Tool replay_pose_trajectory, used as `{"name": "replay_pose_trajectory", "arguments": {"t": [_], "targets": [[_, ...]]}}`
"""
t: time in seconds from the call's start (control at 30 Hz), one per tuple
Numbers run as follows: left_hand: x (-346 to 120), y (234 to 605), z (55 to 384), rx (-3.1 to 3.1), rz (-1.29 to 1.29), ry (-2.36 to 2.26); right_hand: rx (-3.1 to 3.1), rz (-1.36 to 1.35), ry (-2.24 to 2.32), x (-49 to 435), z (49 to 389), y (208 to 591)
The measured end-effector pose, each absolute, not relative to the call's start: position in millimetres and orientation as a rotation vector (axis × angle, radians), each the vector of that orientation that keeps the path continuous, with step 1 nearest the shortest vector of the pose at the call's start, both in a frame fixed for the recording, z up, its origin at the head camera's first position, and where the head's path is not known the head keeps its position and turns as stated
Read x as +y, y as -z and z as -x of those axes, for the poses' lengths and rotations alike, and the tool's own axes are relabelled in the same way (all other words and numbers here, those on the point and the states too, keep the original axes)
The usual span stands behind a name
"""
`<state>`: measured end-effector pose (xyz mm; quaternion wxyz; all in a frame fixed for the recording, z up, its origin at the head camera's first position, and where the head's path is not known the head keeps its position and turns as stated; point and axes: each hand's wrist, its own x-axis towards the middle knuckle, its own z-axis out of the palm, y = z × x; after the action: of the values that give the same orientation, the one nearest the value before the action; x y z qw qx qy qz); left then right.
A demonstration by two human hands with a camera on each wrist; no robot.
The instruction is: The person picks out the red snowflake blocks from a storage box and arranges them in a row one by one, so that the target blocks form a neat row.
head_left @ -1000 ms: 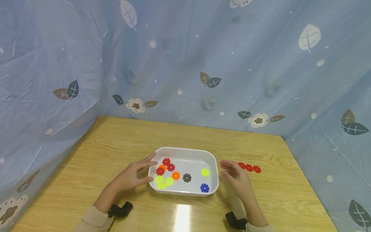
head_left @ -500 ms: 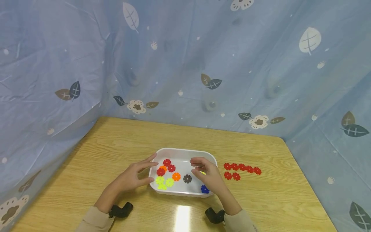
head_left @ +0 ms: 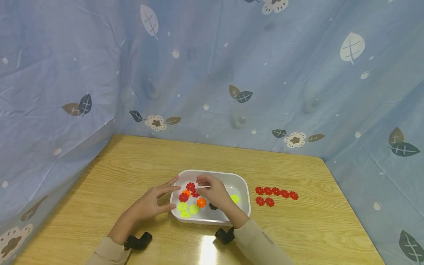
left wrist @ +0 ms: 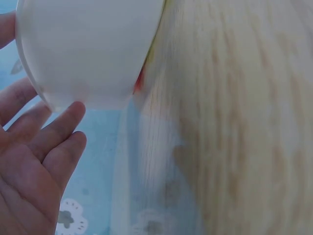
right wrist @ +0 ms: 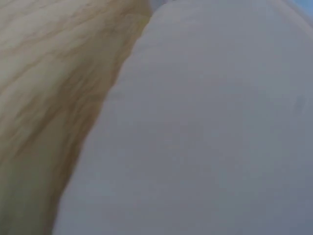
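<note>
A white plastic tray (head_left: 243,184) holds loose notched flower-shaped discs in red, orange, yellow-green and black. My left hand (head_left: 154,200) rests against the tray's left end, fingers and thumb spread and nearly straight along the rim. In the left wrist view, its fingertips touch the outside of the tray wall (left wrist: 93,49). Over the middle of the tray is my right hand (head_left: 213,191), fingers loosely bent, with nothing visible between them. Its fingertips lie close to the red discs (head_left: 190,186). The right hand partly covers a black disc (head_left: 213,207). Tray wall (right wrist: 195,122) fills most of the right wrist view.
To the tray's right, a row of several red discs (head_left: 276,191) lies on the wooden table (head_left: 314,221), with two more red discs (head_left: 265,201) in front. A blue patterned curtain (head_left: 205,73) hangs behind and at the sides.
My right hand has moved left from beside the red row, over the tray's right part, to its middle. My left hand has stayed at the tray's left end.
</note>
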<state>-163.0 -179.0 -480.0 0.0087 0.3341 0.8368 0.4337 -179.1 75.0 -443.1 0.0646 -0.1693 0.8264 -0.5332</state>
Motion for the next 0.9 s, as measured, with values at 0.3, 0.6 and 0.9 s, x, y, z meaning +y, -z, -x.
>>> {"name": "replay_pose_trajectory", "arguments": {"t": [0.3,0.6,0.9], "targets": [[-179,480,164,2.622,-1.086,-1.341,2.532,0.406,1.486,66,190,451],[-178,479,161,2.635,-1.059,-1.338,2.637,0.386,1.359,62,191,468],[-179,480,161,2.633,-1.071,-1.337,2.825,0.457,1.072,55,191,475]]}}
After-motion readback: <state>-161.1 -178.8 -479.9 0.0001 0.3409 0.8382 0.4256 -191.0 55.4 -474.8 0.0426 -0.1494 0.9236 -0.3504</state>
